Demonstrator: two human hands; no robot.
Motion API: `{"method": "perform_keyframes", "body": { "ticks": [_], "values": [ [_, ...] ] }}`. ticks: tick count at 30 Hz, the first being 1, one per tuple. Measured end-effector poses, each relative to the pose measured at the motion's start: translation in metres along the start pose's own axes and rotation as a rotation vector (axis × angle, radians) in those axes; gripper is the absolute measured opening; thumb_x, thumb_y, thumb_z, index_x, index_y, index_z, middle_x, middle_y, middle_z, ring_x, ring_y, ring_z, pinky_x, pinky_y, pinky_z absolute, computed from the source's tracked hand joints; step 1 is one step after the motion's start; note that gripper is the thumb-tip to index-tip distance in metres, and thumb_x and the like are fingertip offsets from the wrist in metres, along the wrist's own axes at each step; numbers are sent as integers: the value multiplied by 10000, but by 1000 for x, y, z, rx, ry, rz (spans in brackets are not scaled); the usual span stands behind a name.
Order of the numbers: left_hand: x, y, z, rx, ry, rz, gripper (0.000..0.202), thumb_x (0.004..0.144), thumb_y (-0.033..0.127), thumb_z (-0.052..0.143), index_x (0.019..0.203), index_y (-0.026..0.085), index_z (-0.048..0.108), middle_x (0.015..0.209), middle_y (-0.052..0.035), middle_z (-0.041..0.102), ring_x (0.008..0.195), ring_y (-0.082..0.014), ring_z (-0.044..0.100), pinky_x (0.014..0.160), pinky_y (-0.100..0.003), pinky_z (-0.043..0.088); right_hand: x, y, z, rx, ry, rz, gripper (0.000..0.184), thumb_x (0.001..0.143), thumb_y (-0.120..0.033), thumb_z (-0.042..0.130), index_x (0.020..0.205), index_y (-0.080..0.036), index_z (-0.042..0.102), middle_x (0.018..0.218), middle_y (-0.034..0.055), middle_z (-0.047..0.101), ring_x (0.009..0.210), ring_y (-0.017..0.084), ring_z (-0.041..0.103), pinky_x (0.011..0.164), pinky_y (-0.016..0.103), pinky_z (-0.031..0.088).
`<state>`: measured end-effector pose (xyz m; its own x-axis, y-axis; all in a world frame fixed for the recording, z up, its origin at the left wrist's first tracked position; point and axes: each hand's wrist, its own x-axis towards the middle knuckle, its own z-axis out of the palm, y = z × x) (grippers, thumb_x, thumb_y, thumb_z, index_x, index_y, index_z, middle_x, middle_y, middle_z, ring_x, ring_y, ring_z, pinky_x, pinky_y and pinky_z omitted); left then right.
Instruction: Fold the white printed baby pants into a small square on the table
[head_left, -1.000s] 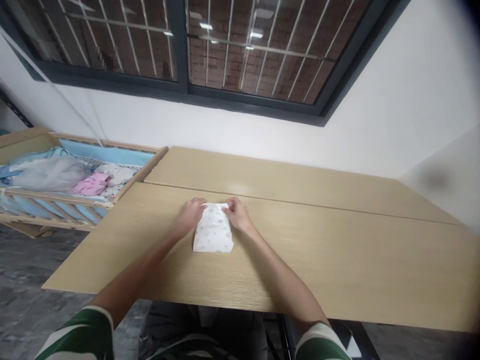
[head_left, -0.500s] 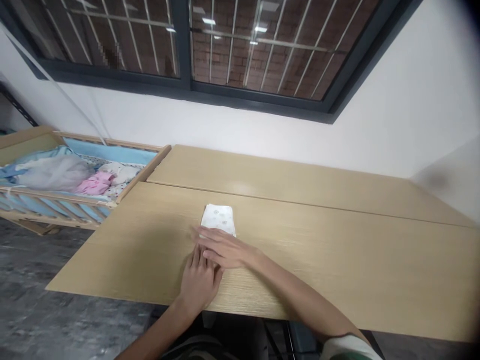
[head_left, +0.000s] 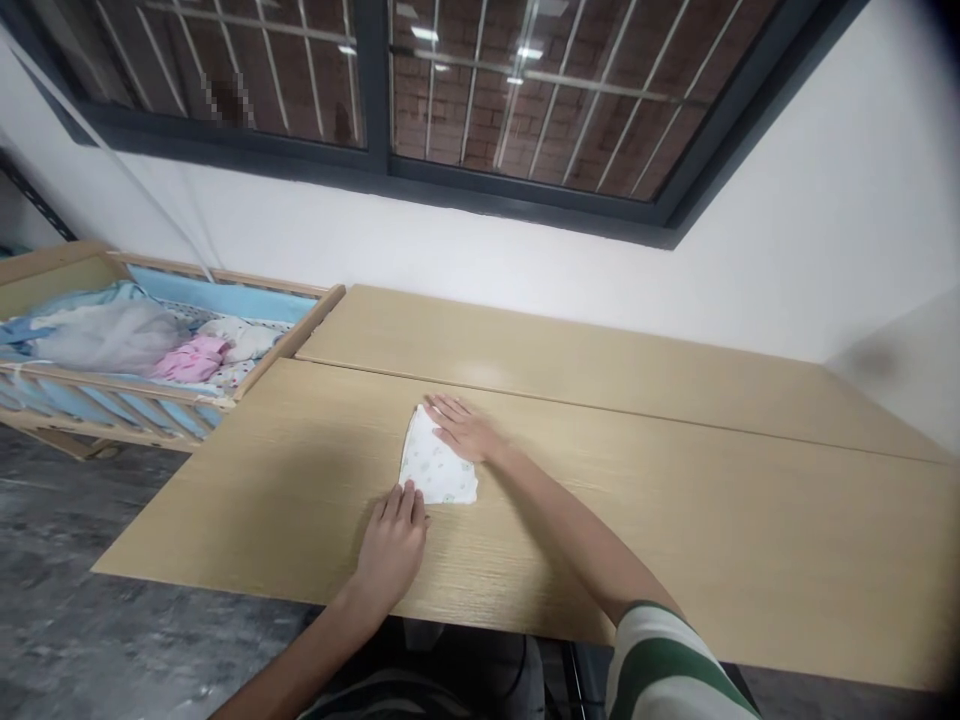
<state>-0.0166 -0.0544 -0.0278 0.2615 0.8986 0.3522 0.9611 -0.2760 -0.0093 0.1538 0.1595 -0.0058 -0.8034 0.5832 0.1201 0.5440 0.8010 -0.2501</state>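
Observation:
A small white cloth with a faint print lies flat, apparently folded, on the wooden table. My right hand rests flat across its far right part, fingers stretched out and pointing to the far left. At the cloth's near left corner, my left hand lies palm down with its fingertips on the edge. Both hands are open, and neither grasps the cloth. Part of its far edge is hidden under my right hand.
To the left stands a wooden crib with blue lining, holding a pink cloth and white netting. A second tabletop panel adjoins along the wall, beneath a barred window. Grey floor shows at lower left.
My right hand has moved away from my left, sliding to the far side of the cloth. More of the cloth's near part now shows. My left hand has stayed near the near left corner.

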Motion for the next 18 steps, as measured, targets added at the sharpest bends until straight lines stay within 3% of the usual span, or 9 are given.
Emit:
{"method": "perform_keyframes", "body": {
  "ticks": [5, 8, 11, 13, 16, 18],
  "values": [
    [16, -35, -8, -135, -127, 145, 310, 914, 18, 441, 1078, 138, 675, 1198, -144, 707, 1066, -281, 664, 949, -456, 500, -38, -29, -17, 78, 180, 92, 508, 1056, -450, 407, 1500, -212, 469, 1624, 137, 353, 1516, 299, 273, 1207, 543, 253],
    [26, -48, -10, -270, -150, 181, 302, 925, 41, 391, 1050, 132, 650, 1210, -180, 684, 1153, -311, 618, 1015, -500, 456, -75, -44, -32, 228, 50, 72, 621, 990, -567, 527, 1497, -212, 467, 1551, 155, 456, 1425, 312, 420, 1158, 520, 339],
    [40, -56, -9, -520, -180, 108, 269, 981, 164, 373, 1121, 156, 602, 1224, -164, 673, 1196, -299, 593, 1050, -489, 433, -100, -51, -34, 317, -111, 53, 888, 819, -650, 722, 1528, -201, 432, 1593, 168, 399, 1449, 362, 386, 1171, 528, 318],
    [53, -64, -8, -686, -203, 18, 256, 1021, 299, 352, 1093, 196, 575, 1124, -116, 694, 1089, -271, 632, 995, -458, 471, -104, -50, -28, 360, -76, 94, 773, 848, -602, 714, 1480, -213, 500, 1566, 158, 445, 1419, 354, 431, 1154, 514, 337],
    [75, -80, -3, -775, -194, -83, 333, 1043, 445, 279, 1054, 222, 526, 994, -70, 684, 929, -236, 660, 845, -396, 531, -91, -42, -17, 468, 67, 201, 411, 1014, -474, 500, 1304, -215, 634, 1296, 120, 679, 1140, 271, 640, 1009, 434, 463],
    [90, -91, 1, -818, -186, -118, 329, 1024, 495, 339, 1126, 223, 495, 1007, -63, 684, 917, -226, 676, 800, -365, 548, -77, -34, -12, 505, 158, 299, 382, 1036, -454, 440, 1196, -193, 668, 1118, 105, 734, 969, 246, 674, 893, 393, 503]
  ]
}}
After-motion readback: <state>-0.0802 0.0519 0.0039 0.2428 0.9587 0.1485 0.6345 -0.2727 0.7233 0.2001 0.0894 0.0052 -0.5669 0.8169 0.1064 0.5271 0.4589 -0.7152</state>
